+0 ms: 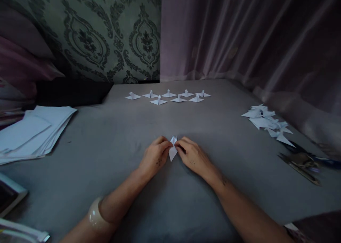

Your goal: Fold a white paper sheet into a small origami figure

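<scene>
A small folded white paper piece [173,149] stands on the grey cloth surface [106,154] in the middle. My left hand [156,156] pinches its left side with curled fingers. My right hand [193,156] pinches its right side, fingers closed on the paper. Both forearms reach in from the bottom edge; a pale bangle [94,214] sits on my left wrist.
Several finished folded paper figures [168,96] stand in two rows at the back. A stack of white sheets [33,131] lies at the left. Paper scraps [268,124] and scissors [301,161] lie at the right. Curtain and patterned wall close the back.
</scene>
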{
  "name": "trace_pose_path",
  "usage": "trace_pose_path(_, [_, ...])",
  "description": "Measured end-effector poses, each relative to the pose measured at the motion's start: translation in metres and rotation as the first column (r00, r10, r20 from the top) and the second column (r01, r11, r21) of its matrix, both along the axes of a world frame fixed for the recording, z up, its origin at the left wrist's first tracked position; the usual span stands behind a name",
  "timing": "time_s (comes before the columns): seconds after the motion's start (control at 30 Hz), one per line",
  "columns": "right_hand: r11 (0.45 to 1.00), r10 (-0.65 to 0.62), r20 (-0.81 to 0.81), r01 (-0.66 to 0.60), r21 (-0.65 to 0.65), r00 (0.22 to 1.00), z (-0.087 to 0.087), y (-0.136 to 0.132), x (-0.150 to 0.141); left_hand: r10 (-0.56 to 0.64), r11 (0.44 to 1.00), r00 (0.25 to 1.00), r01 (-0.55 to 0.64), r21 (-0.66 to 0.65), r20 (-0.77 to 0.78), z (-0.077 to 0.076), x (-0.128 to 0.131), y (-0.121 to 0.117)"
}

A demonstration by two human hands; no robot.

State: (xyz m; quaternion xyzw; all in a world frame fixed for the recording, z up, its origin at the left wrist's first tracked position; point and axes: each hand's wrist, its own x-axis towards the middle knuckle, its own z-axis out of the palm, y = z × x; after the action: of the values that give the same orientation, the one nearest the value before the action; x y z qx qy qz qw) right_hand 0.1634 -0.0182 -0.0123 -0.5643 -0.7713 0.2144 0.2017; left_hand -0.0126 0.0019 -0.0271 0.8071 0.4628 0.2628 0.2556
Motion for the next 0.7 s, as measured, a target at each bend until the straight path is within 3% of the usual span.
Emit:
trace_pose_path(0.13, [0.999,0.043,-0.009,-0.044,-0.012,0.999,0.002,-0.006,0.006,-0.137,0.989,0.988,0.14,0.044,-0.069,-0.003,-0.013,0.006])
trace_pose_path(0.27, [0.998,0.053,0.01,-0.052,-0.029,0.999,0.006,-0.01,0.007,-0.214,0.976,0.977,0.215,0.028,-0.022,-0.004,-0.021,0.015])
trace_pose_path(0.57, [0.999,0.032,0.025,-0.031,-0.021,0.999,0.008,-0.01,0.002,-0.239,0.971,0.971,0.239,0.007,-0.023,0.004,-0.022,0.014])
trace_pose_path(0.7, [1.0,-0.016,0.058,0.016,-0.012,0.998,0.01,-0.011,-0.001,-0.2,0.98,0.98,0.2,-0.007,-0.006,0.002,-0.02,0.015])
